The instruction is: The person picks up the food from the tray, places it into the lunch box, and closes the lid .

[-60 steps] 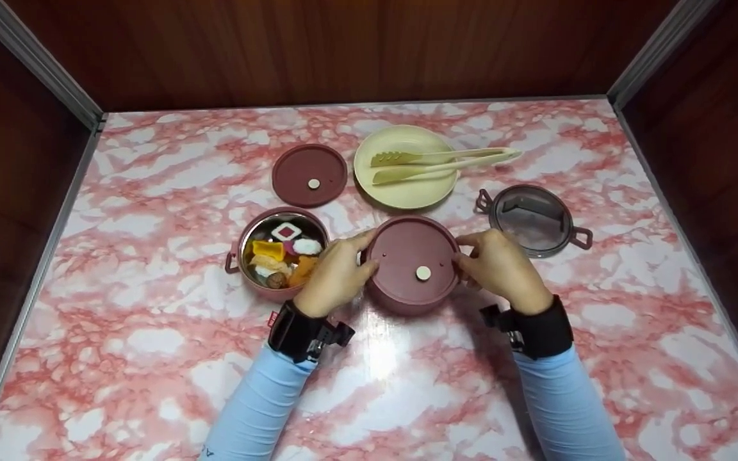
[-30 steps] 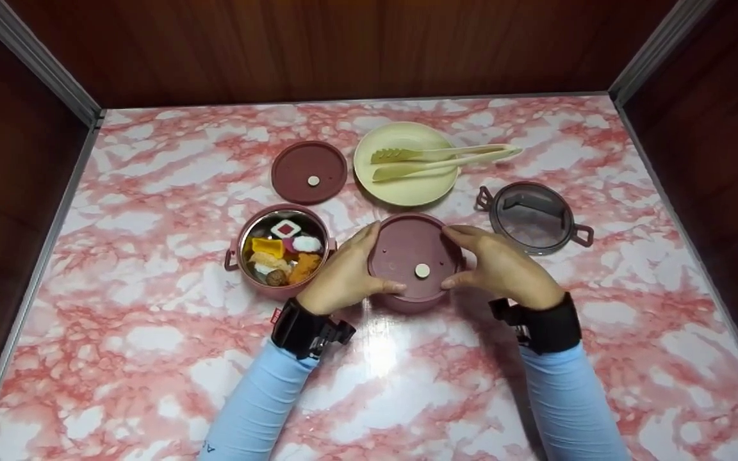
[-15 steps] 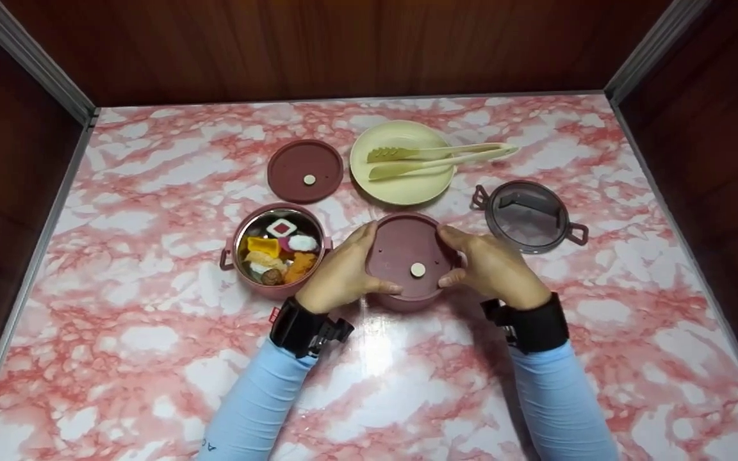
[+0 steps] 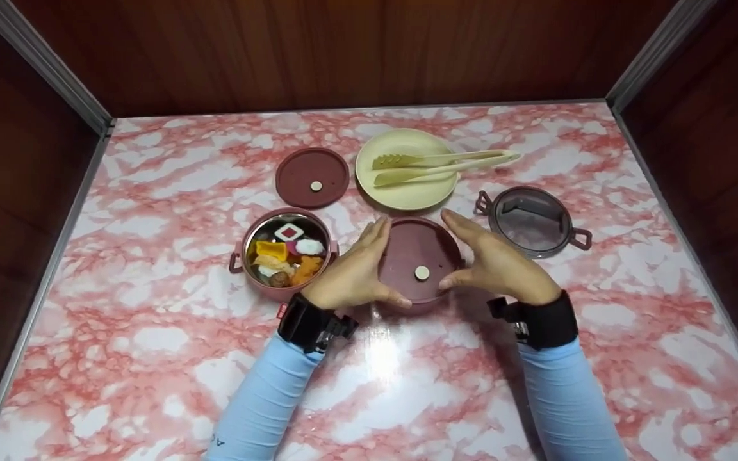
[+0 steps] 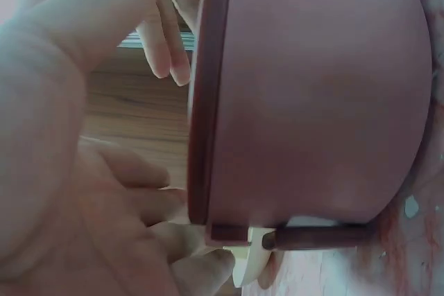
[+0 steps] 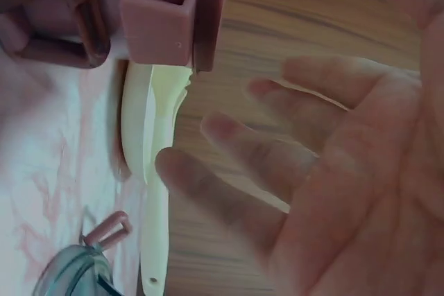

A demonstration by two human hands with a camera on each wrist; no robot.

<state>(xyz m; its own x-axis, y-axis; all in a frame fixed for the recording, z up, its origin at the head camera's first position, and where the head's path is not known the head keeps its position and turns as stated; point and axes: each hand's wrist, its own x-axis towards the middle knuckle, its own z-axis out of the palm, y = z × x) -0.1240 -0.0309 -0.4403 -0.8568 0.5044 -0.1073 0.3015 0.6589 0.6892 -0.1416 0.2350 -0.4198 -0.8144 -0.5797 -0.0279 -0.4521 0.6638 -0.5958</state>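
Observation:
A mauve pot [image 4: 423, 308] with its matching lid [image 4: 417, 246] on top stands in the middle of the table, between my two hands. My left hand [image 4: 353, 275] hovers at the lid's left side, fingers loosely extended and thumb over the front edge. In the left wrist view its fingers [image 5: 198, 268] are near the lid's rim, beside a side latch. My right hand [image 4: 500, 269] is spread at the right side, thumb near the rim. The right wrist view shows its fingers [image 6: 243, 143] apart from the pot's latch [image 6: 156, 29]. Neither hand grips anything.
Left of it, an open pot [image 4: 273, 293] holds several toy food pieces. Behind lie another mauve lid [image 4: 305, 169] and a pale yellow plate [image 4: 407, 197] bearing tongs [image 4: 478, 163]. A clear lid-like piece with two handles [image 4: 532, 221] lies at right. Wooden walls surround the table.
Both hands have shifted from the lidded pot's sides up to the lid's edge, then loosened and opened slightly outward. The lidded pot has stayed in place.

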